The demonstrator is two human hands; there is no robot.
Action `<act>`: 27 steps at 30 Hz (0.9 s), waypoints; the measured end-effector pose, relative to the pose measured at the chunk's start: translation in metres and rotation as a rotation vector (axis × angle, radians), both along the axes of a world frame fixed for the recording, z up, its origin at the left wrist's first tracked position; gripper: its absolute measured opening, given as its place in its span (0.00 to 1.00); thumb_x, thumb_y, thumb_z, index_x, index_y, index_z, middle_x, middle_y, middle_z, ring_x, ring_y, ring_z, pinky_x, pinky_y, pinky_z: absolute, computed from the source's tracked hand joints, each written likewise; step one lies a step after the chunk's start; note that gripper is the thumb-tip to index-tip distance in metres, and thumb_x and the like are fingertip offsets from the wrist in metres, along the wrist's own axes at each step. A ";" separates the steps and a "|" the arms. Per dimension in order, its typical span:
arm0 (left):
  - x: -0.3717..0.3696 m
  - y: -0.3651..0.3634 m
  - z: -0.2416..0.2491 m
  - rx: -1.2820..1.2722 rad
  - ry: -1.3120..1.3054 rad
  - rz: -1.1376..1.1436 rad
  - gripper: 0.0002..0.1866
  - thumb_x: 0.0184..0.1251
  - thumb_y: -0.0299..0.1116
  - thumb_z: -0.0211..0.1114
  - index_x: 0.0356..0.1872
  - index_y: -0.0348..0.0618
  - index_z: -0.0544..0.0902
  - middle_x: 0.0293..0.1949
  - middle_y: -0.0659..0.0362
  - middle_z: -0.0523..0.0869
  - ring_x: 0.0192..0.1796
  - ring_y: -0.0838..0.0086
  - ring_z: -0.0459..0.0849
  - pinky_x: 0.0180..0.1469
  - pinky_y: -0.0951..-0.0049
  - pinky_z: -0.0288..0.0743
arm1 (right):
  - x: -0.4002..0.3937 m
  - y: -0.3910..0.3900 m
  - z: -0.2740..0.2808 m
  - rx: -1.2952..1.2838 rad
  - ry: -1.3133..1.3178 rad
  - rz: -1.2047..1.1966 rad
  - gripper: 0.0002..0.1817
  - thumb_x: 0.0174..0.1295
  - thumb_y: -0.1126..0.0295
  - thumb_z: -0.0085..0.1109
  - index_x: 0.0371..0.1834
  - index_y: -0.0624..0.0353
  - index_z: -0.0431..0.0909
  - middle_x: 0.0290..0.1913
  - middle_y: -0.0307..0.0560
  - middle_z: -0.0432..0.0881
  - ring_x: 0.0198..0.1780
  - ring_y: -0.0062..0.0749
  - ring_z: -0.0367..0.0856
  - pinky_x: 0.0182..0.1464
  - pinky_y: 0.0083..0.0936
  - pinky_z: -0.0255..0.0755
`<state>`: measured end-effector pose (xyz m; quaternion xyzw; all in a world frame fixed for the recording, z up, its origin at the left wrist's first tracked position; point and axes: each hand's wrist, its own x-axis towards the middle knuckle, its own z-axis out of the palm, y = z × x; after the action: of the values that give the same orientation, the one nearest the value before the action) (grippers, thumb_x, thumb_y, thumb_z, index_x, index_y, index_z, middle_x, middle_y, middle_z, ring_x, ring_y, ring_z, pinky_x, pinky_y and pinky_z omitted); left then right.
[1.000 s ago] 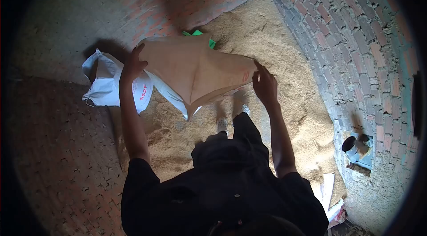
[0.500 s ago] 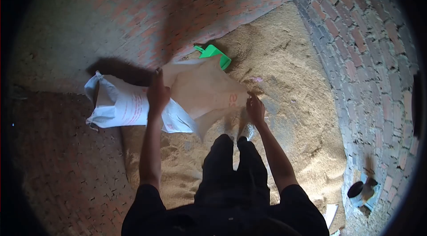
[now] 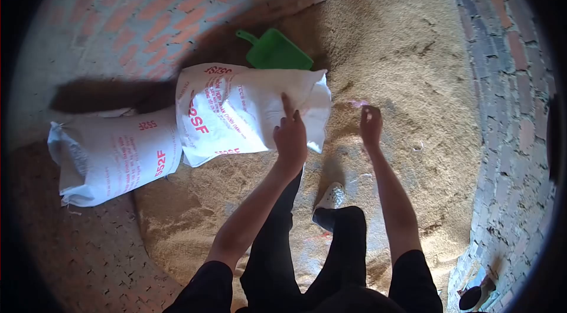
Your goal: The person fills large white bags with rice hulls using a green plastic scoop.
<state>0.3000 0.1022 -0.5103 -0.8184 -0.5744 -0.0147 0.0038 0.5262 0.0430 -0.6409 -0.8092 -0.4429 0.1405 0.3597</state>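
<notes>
A white woven sack (image 3: 239,127) with red lettering lies in front of me, its right end loose and wrinkled. My left hand (image 3: 290,139) is over the right part of this sack, fingers apart, casting a shadow on the cloth. Off to the sack's right, my right hand (image 3: 371,125) hovers over the grain-like heap with its fingers curled in and nothing visible in them. A second white sack (image 3: 127,156), also printed in red, lies at the left, overlapped by the first.
A green scoop (image 3: 276,50) rests behind the first sack. Tan, grain-like material (image 3: 401,35) covers the floor. Brick walls rise at the back (image 3: 130,6) and right (image 3: 508,112). My shoe (image 3: 332,196) stands near the middle, and a dark round object (image 3: 471,297) is at lower right.
Both hands had the sack stretched between them; now it lies spread out, lettering up, and the right hand is off it. My view has shifted, and my feet have moved apart.
</notes>
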 end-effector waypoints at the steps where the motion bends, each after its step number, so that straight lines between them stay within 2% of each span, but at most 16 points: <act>1: 0.006 0.006 -0.016 0.034 0.017 -0.021 0.08 0.59 0.25 0.59 0.38 0.37 0.81 0.69 0.48 0.60 0.29 0.73 0.81 0.26 0.73 0.75 | 0.006 0.023 -0.017 0.002 0.041 -0.099 0.10 0.63 0.66 0.53 0.38 0.60 0.79 0.35 0.51 0.82 0.37 0.41 0.81 0.40 0.32 0.74; 2: 0.009 0.012 -0.031 0.012 0.038 -0.044 0.08 0.58 0.27 0.61 0.39 0.38 0.81 0.68 0.47 0.61 0.27 0.75 0.80 0.24 0.74 0.74 | 0.015 0.047 -0.047 0.091 -0.004 -0.191 0.09 0.63 0.67 0.52 0.37 0.59 0.80 0.33 0.49 0.83 0.34 0.38 0.83 0.37 0.31 0.74; 5: 0.016 0.022 -0.053 0.026 0.078 -0.116 0.08 0.58 0.28 0.61 0.38 0.38 0.82 0.68 0.47 0.62 0.26 0.76 0.79 0.23 0.75 0.72 | 0.031 0.126 -0.085 0.081 0.069 -0.290 0.10 0.62 0.66 0.52 0.36 0.59 0.81 0.32 0.48 0.84 0.35 0.37 0.84 0.36 0.31 0.74; 7: 0.016 0.035 -0.052 -0.009 0.083 -0.166 0.10 0.57 0.27 0.61 0.40 0.39 0.81 0.67 0.45 0.62 0.26 0.76 0.79 0.22 0.75 0.72 | 0.033 0.174 -0.114 0.050 0.039 -0.184 0.11 0.60 0.61 0.55 0.37 0.54 0.81 0.34 0.50 0.84 0.39 0.45 0.83 0.40 0.38 0.75; 8: 0.014 0.039 -0.052 -0.051 0.085 -0.228 0.12 0.55 0.26 0.62 0.43 0.40 0.81 0.67 0.43 0.62 0.25 0.76 0.79 0.22 0.76 0.71 | 0.027 0.196 -0.129 0.059 0.049 -0.176 0.11 0.60 0.61 0.55 0.37 0.54 0.81 0.34 0.50 0.84 0.39 0.45 0.83 0.40 0.38 0.75; 10: 0.016 0.048 -0.058 -0.048 0.108 -0.252 0.12 0.56 0.27 0.61 0.43 0.40 0.82 0.66 0.42 0.63 0.25 0.76 0.79 0.22 0.76 0.71 | 0.019 0.240 -0.151 0.017 0.120 0.118 0.15 0.57 0.55 0.57 0.39 0.53 0.81 0.35 0.53 0.84 0.41 0.50 0.82 0.42 0.40 0.75; 11: 0.016 0.054 -0.059 -0.059 0.120 -0.282 0.12 0.56 0.27 0.61 0.42 0.40 0.82 0.66 0.41 0.63 0.25 0.76 0.79 0.22 0.76 0.71 | 0.011 0.260 -0.157 0.037 0.123 0.127 0.15 0.57 0.55 0.57 0.39 0.53 0.81 0.35 0.53 0.84 0.41 0.50 0.82 0.42 0.40 0.75; 13: 0.013 0.059 -0.059 -0.052 0.163 -0.305 0.12 0.57 0.29 0.61 0.43 0.40 0.82 0.66 0.40 0.63 0.24 0.76 0.79 0.22 0.75 0.71 | -0.013 0.294 -0.165 -0.217 -0.123 0.246 0.17 0.55 0.57 0.56 0.39 0.58 0.82 0.38 0.58 0.83 0.42 0.52 0.82 0.44 0.42 0.76; 14: 0.012 0.061 -0.062 -0.065 0.171 -0.305 0.12 0.57 0.29 0.61 0.43 0.40 0.82 0.66 0.40 0.63 0.24 0.76 0.79 0.22 0.75 0.70 | -0.019 0.308 -0.175 -0.318 -0.120 0.307 0.19 0.53 0.55 0.56 0.39 0.58 0.82 0.39 0.60 0.82 0.44 0.55 0.81 0.46 0.46 0.75; 18: 0.003 0.060 -0.068 -0.094 0.220 -0.243 0.14 0.55 0.28 0.62 0.44 0.38 0.80 0.66 0.38 0.62 0.24 0.74 0.80 0.23 0.75 0.72 | -0.034 0.334 -0.210 -0.381 -0.145 0.532 0.17 0.53 0.58 0.56 0.38 0.59 0.82 0.39 0.61 0.82 0.45 0.56 0.80 0.46 0.47 0.75; 20: 0.001 0.061 -0.059 -0.110 0.223 -0.227 0.16 0.54 0.27 0.63 0.45 0.36 0.80 0.66 0.38 0.61 0.25 0.73 0.81 0.24 0.74 0.74 | -0.033 0.341 -0.219 -0.416 -0.274 0.615 0.13 0.55 0.67 0.51 0.39 0.60 0.80 0.38 0.63 0.81 0.44 0.56 0.81 0.44 0.45 0.76; 24: -0.002 0.047 -0.048 -0.230 0.142 -0.240 0.23 0.47 0.23 0.64 0.48 0.30 0.74 0.66 0.35 0.58 0.27 0.67 0.84 0.24 0.70 0.77 | -0.015 0.331 -0.237 -0.339 -0.327 0.548 0.12 0.56 0.69 0.50 0.38 0.60 0.81 0.38 0.63 0.81 0.44 0.56 0.81 0.45 0.43 0.77; 26: 0.004 0.041 -0.044 -0.223 0.089 -0.235 0.25 0.45 0.22 0.64 0.49 0.29 0.72 0.66 0.34 0.57 0.28 0.66 0.84 0.25 0.68 0.77 | 0.012 0.327 -0.263 -0.142 -0.290 0.565 0.13 0.56 0.67 0.50 0.38 0.59 0.81 0.39 0.62 0.82 0.45 0.55 0.80 0.46 0.43 0.76; 27: 0.004 0.038 -0.044 -0.235 0.054 -0.226 0.25 0.45 0.21 0.62 0.49 0.28 0.71 0.66 0.33 0.57 0.27 0.64 0.84 0.25 0.66 0.77 | 0.016 0.315 -0.242 -0.124 -0.305 0.563 0.13 0.56 0.67 0.50 0.38 0.59 0.81 0.39 0.62 0.82 0.45 0.55 0.80 0.46 0.43 0.76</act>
<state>0.3036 0.1402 -0.5540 -0.8727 -0.4761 0.0745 -0.0782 0.5425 0.3582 -0.8826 -0.6869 -0.6887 0.1383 0.1864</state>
